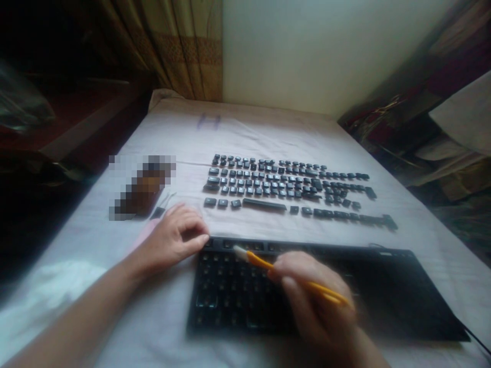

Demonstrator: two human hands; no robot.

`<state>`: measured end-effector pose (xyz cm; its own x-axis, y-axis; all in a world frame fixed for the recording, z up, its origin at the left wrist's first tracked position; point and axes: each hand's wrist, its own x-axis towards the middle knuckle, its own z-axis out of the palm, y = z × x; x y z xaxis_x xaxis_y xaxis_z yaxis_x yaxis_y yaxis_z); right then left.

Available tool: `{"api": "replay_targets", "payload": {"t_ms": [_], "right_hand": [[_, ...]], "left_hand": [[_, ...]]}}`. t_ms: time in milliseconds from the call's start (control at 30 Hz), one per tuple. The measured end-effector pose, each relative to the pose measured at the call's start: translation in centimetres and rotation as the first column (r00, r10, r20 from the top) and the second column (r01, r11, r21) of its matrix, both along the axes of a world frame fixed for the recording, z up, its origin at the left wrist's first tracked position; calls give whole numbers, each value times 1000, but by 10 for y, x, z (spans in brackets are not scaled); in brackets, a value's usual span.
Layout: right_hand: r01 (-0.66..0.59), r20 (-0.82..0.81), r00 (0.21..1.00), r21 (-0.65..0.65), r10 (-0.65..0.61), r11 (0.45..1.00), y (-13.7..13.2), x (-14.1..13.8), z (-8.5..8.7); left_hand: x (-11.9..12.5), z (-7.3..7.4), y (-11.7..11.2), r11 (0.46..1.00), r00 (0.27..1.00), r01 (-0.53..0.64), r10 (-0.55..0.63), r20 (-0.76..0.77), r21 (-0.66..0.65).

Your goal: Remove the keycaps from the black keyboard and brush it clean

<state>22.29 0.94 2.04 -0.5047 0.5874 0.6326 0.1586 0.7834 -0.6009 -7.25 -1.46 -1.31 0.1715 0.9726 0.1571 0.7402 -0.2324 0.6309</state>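
A black keyboard (pixel 391 291) with its keycaps off lies at an angle on the pale cloth, its bare key sockets showing on the left part. At its far left corner my left hand (pixel 180 232) is curled, thumb and fingertips holding the edge. My right hand (pixel 314 291) is closed around a brush (pixel 263 261) with a yellow-orange handle. The brush's whitish bristles reach the keyboard's upper row near the left end. My right hand and forearm hide part of the keyboard's middle. Beyond the keyboard, loose black keycaps (pixel 264 204) are laid out in rows.
A pixelated dark item (pixel 140 189) lies left of the keycaps, beside a small thin tool (pixel 163 204) partly behind my left hand. The pale bedsheet (pixel 268 128) runs back to a wall and a curtain (pixel 184 51). A cable (pixel 473 335) leaves the keyboard at right.
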Motion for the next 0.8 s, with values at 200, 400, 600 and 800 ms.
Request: {"api": "replay_targets", "payload": {"t_ms": [200, 400, 600, 800], "right_hand": [[-45, 40, 998, -14, 46, 999, 0, -3, -2], [0, -41, 999, -86, -4, 996, -3, -1, -2], [1, 26, 1000, -10, -1, 1000, 2, 0, -2], [-22, 6, 1000, -88, 23, 996, -2, -3, -2]], "left_hand": [[1, 2, 1, 1000, 1000, 9, -9, -12, 0], [0, 1, 0, 1000, 1000, 5, -5, -8, -9], [0, 0, 0, 1000, 1000, -2, 2, 11, -10], [1, 1, 1, 1000, 1000, -5, 5, 0, -13]]}}
